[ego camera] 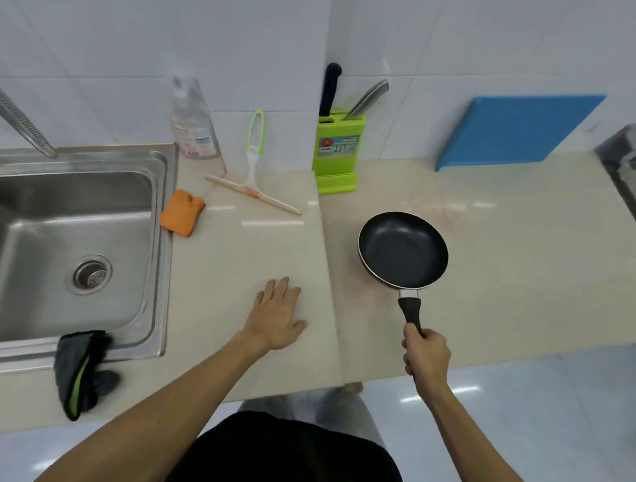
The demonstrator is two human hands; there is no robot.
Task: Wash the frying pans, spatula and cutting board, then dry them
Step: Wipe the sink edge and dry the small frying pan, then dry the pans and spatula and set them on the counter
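Head view: right grip clenched around handle of frying pan, held over desk; left grip spread flat on desk. Cutting board leaning against wall; sink empty. Stage unclear, likely early or finishing; spatula unseen.

Your right hand grips the frying pan by its handle, at 4 o'clock of centre. Your left hand lies flat on the counter. Sink at 9 o'clock; blue cutting board at 2 o'clock.
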